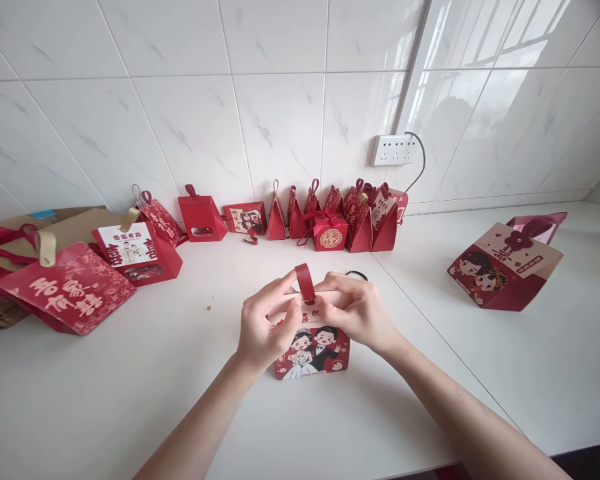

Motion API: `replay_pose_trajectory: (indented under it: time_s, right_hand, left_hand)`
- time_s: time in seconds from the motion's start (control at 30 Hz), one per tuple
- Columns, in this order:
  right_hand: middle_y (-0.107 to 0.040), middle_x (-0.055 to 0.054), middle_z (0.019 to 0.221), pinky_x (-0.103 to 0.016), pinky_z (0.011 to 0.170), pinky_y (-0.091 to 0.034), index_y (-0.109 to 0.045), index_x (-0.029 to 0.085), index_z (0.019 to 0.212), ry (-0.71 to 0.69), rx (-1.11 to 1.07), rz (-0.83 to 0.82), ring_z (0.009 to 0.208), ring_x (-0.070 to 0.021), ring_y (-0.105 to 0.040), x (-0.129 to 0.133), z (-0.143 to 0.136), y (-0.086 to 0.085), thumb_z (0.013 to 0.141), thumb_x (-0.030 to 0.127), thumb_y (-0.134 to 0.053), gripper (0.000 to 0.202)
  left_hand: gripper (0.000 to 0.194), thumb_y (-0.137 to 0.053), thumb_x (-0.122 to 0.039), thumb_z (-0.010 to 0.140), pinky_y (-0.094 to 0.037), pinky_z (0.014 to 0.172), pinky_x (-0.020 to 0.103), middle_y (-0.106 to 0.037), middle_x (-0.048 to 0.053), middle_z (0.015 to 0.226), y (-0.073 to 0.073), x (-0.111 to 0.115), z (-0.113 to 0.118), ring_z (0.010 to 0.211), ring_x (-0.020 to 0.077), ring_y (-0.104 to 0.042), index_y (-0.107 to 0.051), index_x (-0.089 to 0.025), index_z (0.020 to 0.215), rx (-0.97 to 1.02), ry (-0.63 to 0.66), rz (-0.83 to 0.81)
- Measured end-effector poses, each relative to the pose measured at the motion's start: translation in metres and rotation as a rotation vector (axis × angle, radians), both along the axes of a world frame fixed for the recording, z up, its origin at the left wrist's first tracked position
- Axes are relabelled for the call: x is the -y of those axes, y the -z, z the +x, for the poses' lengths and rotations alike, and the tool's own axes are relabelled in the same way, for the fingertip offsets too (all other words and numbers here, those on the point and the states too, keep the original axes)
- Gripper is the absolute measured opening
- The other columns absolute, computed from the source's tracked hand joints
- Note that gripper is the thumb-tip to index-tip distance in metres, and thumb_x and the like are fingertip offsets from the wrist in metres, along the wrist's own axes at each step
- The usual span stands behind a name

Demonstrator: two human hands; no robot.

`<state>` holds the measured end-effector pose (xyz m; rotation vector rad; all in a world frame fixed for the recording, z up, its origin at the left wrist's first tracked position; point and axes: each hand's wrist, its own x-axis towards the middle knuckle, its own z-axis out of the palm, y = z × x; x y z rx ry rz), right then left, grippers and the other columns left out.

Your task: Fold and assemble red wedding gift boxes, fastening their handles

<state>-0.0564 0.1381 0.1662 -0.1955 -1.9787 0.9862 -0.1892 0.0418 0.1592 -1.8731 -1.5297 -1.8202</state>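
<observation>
A red and white wedding gift box (313, 353) printed with a cartoon couple stands on the white table in front of me. A red strap loop (305, 283) rises from its top edge. My left hand (270, 320) pinches the top edge on the left, thumb on the front face and fingers behind. On the right, my right hand (355, 310) grips the same edge in a like way, its thumb close beside the strap. Both hands hide the box's upper corners.
Several red gift boxes (277, 223) line the tiled wall. Larger boxes (73, 287) and brown paper bags (3, 310) crowd the left. Another cartoon box (505, 267) stands at the right. A power socket (393, 151) with a black cable is on the wall.
</observation>
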Motion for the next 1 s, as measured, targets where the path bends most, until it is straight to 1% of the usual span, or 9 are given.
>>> replay_pose_trajectory:
  time_s: [0.17,0.3,0.43,0.5,0.6,0.73,0.83,0.93,1.0]
  right_hand:
    - [-0.06,0.001,0.064,-0.022,0.054,-0.044,-0.071,0.02,0.078,0.005,-0.001,0.034,0.057,-0.01,-0.054,-0.001,0.002,0.002,0.078,0.016,-0.055,0.016]
    - [-0.064,-0.002,0.072,-0.023,0.051,-0.043,-0.069,0.019,0.081,-0.037,0.007,0.033,0.062,-0.0127,-0.057,-0.001,0.004,0.003,0.082,0.02,-0.051,0.018]
    - [-0.065,-0.002,0.071,-0.025,0.055,-0.046,-0.068,0.018,0.081,-0.038,-0.019,0.032,0.061,-0.013,-0.058,-0.001,0.004,0.004,0.084,0.027,-0.059,0.013]
    - [-0.063,-0.001,0.068,-0.025,0.056,-0.046,-0.067,0.019,0.079,-0.02,-0.023,0.019,0.059,-0.0122,-0.057,0.0,0.003,0.005,0.086,0.028,-0.06,0.014]
    - [-0.063,-0.001,0.068,-0.024,0.057,-0.046,-0.068,0.019,0.079,-0.014,-0.006,0.016,0.06,-0.012,-0.057,0.001,0.002,0.004,0.085,0.024,-0.058,0.013]
    - [-0.065,-0.002,0.073,-0.024,0.057,-0.046,-0.066,0.019,0.082,-0.02,0.001,0.04,0.065,-0.0132,-0.059,0.001,0.004,0.004,0.082,0.018,-0.052,0.014]
    - [-0.065,-0.003,0.083,-0.025,0.054,-0.045,-0.062,0.02,0.099,-0.082,0.021,0.005,0.069,-0.0157,-0.06,-0.004,0.007,0.008,0.082,0.022,-0.05,0.021]
    - [-0.062,-0.002,0.089,-0.026,0.054,-0.045,-0.04,0.025,0.129,-0.244,0.067,-0.147,0.068,-0.016,-0.058,-0.015,0.01,0.014,0.081,0.028,-0.053,0.05]
    - [-0.061,-0.002,0.093,-0.028,0.058,-0.047,-0.029,0.025,0.135,-0.358,0.181,-0.248,0.069,-0.0154,-0.058,-0.023,0.011,0.017,0.08,0.029,-0.057,0.063]
  left_hand:
    - [0.034,-0.053,-0.015,0.085,-0.053,0.058,0.022,-0.067,0.001,0.073,-0.001,0.0,-0.001,0.062,0.0123,-0.062,-0.064,-0.015,0.117,-0.022,0.048,0.031]
    - [0.035,-0.058,-0.018,0.082,-0.054,0.059,0.024,-0.067,0.0,0.073,-0.003,0.0,0.001,0.059,0.0121,-0.06,-0.063,-0.016,0.117,-0.01,0.113,0.027]
    - [0.035,-0.058,-0.014,0.083,-0.052,0.052,0.021,-0.068,0.001,0.074,-0.001,0.0,0.003,0.058,0.0116,-0.061,-0.062,-0.016,0.117,0.058,0.091,-0.016]
    - [0.034,-0.058,-0.015,0.083,-0.053,0.052,0.022,-0.068,0.0,0.071,0.0,0.0,0.003,0.058,0.0122,-0.061,-0.063,-0.016,0.116,0.074,0.074,-0.034]
    - [0.032,-0.057,-0.016,0.083,-0.055,0.055,0.023,-0.067,0.001,0.069,0.002,0.0,0.002,0.059,0.0132,-0.063,-0.064,-0.014,0.114,0.072,0.06,-0.03]
    - [0.031,-0.054,-0.018,0.087,-0.054,0.055,0.023,-0.067,0.0,0.069,0.002,0.0,0.0,0.061,0.0137,-0.064,-0.062,-0.016,0.116,0.108,0.116,-0.053]
    - [0.031,-0.05,-0.019,0.088,-0.056,0.06,0.024,-0.07,0.002,0.077,0.002,0.0,-0.003,0.067,0.0148,-0.066,-0.061,-0.017,0.117,0.133,0.151,-0.067]
    - [0.031,-0.05,-0.02,0.086,-0.057,0.065,0.027,-0.07,0.004,0.081,0.003,0.0,-0.006,0.075,0.0169,-0.067,-0.061,-0.016,0.115,0.162,0.123,-0.09]
    - [0.032,-0.052,-0.02,0.083,-0.057,0.068,0.027,-0.07,0.004,0.083,0.003,-0.001,-0.006,0.079,0.0177,-0.067,-0.061,-0.017,0.114,0.18,0.088,-0.087]
